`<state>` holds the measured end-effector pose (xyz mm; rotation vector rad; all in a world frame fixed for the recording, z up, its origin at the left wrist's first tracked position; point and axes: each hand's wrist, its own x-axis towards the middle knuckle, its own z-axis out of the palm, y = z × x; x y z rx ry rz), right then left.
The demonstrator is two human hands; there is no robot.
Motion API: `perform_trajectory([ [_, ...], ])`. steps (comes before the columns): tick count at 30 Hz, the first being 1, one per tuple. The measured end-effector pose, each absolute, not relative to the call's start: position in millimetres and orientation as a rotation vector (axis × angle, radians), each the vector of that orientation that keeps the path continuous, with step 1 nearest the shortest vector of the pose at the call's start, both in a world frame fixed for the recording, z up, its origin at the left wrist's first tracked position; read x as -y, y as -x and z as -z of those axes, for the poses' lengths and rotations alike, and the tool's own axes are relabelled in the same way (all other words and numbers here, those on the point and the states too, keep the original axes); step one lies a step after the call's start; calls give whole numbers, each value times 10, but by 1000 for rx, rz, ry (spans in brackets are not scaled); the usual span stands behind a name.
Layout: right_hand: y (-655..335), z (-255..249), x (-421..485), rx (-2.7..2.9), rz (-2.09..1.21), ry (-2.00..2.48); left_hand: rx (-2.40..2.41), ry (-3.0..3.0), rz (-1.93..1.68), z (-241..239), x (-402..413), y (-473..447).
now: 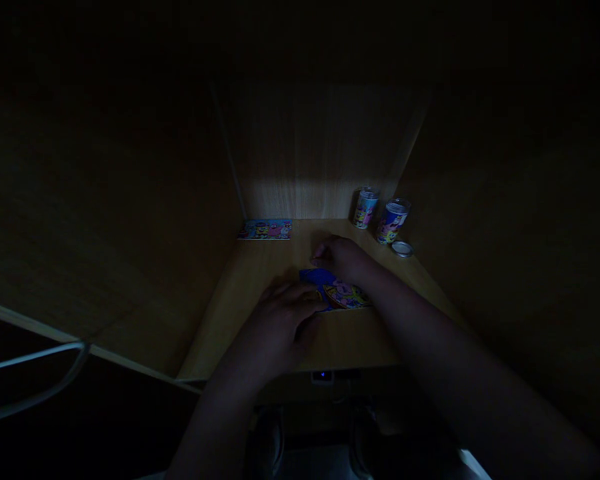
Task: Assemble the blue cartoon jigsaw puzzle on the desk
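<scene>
A blue cartoon picture (347,295), flat like a puzzle or card, lies on the wooden surface between my hands. My left hand (285,317) rests at its left side, fingers stretched over that edge. My right hand (343,259) is just beyond its far edge, with fingers curled and pinched together. Whether something small is between those fingertips is too dark to tell. My right wrist and forearm cover the picture's right end, and my left fingers hide part of its left end.
At the back left lies a second cartoon picture (266,229). Two cartoon-printed cans with clear tops, one can (365,208) and another can (393,221), stand back right, beside a round lid (403,249). Wooden walls enclose both sides and the back. A white cable (35,360) hangs lower left.
</scene>
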<state>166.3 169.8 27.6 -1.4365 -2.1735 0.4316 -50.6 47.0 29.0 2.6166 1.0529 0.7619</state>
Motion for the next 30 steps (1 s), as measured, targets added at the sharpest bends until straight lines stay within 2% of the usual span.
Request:
perform_trajectory([
  [5,-1716,-361,-1663,2114,-626,1365,-1301,-2528,-954,-218,-544,557],
  [9,-1772,-440,-1591,2133,-853,1267,-1464,-2482,-949,-213,-580,573],
  [14,-1827,-529,-1468,2168,-1301,1115,-1370,-2522,-876,-237,-566,550],
  [18,-1821,-551,-1415,2178,-1461,1159,-1342,-2516,-846,-254,-548,548],
  [23,-1773,-506,-1405,2182,-1516,1145,-1344,-2518,-832,-252,-555,551],
  [30,-1738,-493,-1412,2272,-1357,1139,-1377,-2510,-827,-232,-562,545],
])
